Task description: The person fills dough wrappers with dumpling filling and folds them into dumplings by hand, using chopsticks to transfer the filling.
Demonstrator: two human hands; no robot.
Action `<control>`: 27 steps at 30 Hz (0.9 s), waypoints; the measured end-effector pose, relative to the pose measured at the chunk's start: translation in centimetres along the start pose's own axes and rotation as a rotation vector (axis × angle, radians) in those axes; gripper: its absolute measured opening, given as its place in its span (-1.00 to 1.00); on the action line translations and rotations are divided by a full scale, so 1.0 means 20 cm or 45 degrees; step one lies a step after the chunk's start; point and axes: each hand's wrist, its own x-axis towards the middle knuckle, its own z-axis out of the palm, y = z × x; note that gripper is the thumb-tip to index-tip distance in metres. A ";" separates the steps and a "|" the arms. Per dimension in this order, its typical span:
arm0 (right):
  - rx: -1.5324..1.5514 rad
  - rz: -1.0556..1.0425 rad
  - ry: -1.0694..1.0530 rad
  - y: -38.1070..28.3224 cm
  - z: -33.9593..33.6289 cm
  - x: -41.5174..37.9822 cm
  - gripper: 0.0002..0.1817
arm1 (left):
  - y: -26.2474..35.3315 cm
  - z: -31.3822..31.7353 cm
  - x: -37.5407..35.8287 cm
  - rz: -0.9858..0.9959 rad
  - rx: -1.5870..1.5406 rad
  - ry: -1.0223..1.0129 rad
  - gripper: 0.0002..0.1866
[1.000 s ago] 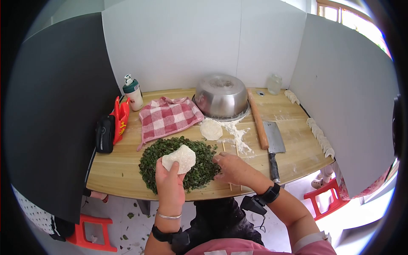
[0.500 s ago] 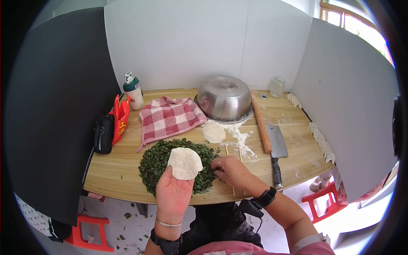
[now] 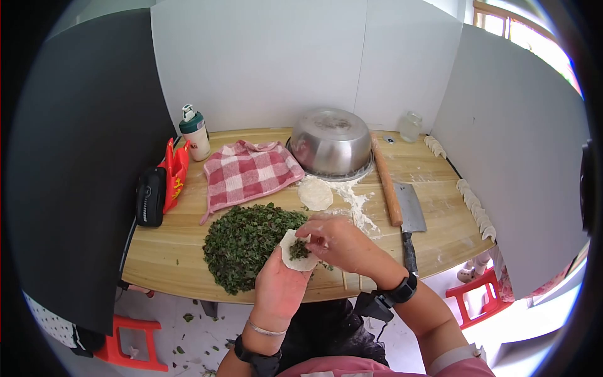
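Observation:
In my left hand [image 3: 281, 289] lies a round, floury dumpling wrapper [image 3: 292, 262], held across the fingers. A small heap of chopped greens [image 3: 299, 250] sits in the middle of the wrapper. My right hand [image 3: 342, 242] is over the wrapper's right side, its bent fingertips pinched together at the greens; what is between them is partly hidden. Just left of both hands is a large pile of chopped greens [image 3: 242, 245] on the wooden table [image 3: 169, 257]. Another flat dumpling wrapper [image 3: 315, 193] rests behind the hands beside scattered flour [image 3: 358, 204].
A rolling pin [image 3: 386, 182] and a cleaver [image 3: 409, 210] lie to the right. An upturned metal basin [image 3: 331, 141] stands at the back, near a checked cloth [image 3: 251, 176]. Shaped dumplings [image 3: 475, 210] line the right edge. A bottle [image 3: 196, 135] and glass jar [image 3: 411, 127] stand farther back.
My right hand has moved from the pile's right edge up to the wrapper, and greens now lie on it. My left hand has shifted right with the wrapper, away from over the pile.

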 end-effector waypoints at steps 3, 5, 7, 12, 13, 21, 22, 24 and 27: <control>0.024 -0.013 0.062 0.01 -0.02 -0.01 -0.84 | 0.00 -0.01 0.00 0.000 0.014 -0.008 -0.58; -0.073 -0.190 0.008 0.08 0.02 -0.01 -0.85 | 0.00 -0.01 -0.01 0.002 0.023 -0.021 -0.58; -0.172 -0.367 -0.035 0.08 0.03 -0.01 -0.85 | 0.01 -0.01 -0.01 0.014 0.001 -0.020 -0.58; -0.091 -0.401 0.083 0.05 0.00 -0.03 -0.84 | 0.01 0.01 -0.02 0.056 0.026 -0.012 -0.58; -0.088 -0.398 0.089 0.04 -0.01 -0.04 -0.84 | 0.02 0.01 -0.02 0.073 0.038 -0.008 -0.59; -0.241 0.079 0.093 0.22 -0.04 -0.14 -0.82 | 0.08 0.00 -0.04 0.208 0.181 0.126 -0.62; -0.241 0.090 0.094 0.23 -0.03 -0.16 -0.82 | 0.09 0.00 -0.05 0.238 0.127 0.108 -0.62; -0.393 -0.100 -0.157 0.25 -0.01 -0.20 -0.81 | 0.11 0.00 -0.06 0.244 0.075 0.095 -0.62; -0.559 0.079 -0.087 0.27 0.04 -0.21 -0.80 | 0.13 -0.02 -0.08 0.252 0.014 0.094 -0.62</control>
